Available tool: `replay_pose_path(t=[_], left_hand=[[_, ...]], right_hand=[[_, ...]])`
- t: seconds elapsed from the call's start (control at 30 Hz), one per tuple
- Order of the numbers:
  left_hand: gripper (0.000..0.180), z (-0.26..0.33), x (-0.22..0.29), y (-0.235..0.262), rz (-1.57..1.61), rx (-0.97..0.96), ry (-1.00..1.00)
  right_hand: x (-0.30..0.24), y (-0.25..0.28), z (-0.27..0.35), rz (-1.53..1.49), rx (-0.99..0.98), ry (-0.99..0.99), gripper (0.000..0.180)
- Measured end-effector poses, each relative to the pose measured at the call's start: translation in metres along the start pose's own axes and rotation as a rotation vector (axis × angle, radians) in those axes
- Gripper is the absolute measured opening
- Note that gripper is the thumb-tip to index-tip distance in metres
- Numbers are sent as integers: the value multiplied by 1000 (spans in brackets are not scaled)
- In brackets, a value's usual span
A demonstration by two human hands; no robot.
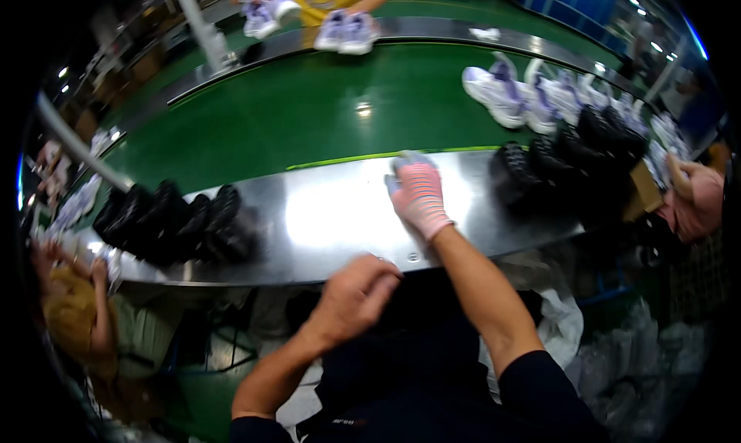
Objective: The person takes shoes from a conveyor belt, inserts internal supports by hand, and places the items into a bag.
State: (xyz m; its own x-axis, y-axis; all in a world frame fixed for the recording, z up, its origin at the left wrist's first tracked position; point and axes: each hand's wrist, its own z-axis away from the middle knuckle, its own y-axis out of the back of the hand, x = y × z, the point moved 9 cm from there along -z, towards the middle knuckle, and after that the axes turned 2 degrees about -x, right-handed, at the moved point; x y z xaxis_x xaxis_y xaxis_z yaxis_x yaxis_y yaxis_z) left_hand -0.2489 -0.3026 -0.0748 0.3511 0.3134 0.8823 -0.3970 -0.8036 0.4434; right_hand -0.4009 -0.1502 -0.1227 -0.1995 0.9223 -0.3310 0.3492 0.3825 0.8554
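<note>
The right hand, in a pink striped knit glove, lies flat and released on the bare shiny steel table, holding nothing. The bare left hand hovers at the table's near edge, fingers curled loosely, grip empty. Black shoe soles sit in a row at left, more black soles at right, white-and-purple sneakers far right on the green conveyor belt.

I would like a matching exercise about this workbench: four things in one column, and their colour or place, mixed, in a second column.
Things:
1. right hand
2. left hand
3. black soles
4. white and purple shoes

Descriptions:
a. on the green belt
b. bare, near the steel shelf's front edge
c. in a striped glove, flat on the steel shelf
d. stacked at the shelf's left end

Pairs: 1-c, 2-b, 3-d, 4-a
</note>
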Motion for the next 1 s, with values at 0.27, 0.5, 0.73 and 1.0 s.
replay_pose_path(t=[0.27,0.5,0.73,1.0], left_hand=[[23,-110,-59,41,-729,463,-253],[16,-114,-79,29,-817,433,-160],[13,-116,-80,27,-810,428,-149],[18,-119,-71,28,-795,394,-139]], right_hand=[[8,9,6,-3,-88,-63,39],[8,3,-2,50,-211,-87,46],[128,126,-116,193,-248,-353,38],[321,152,-136,419,-508,-477,60]])
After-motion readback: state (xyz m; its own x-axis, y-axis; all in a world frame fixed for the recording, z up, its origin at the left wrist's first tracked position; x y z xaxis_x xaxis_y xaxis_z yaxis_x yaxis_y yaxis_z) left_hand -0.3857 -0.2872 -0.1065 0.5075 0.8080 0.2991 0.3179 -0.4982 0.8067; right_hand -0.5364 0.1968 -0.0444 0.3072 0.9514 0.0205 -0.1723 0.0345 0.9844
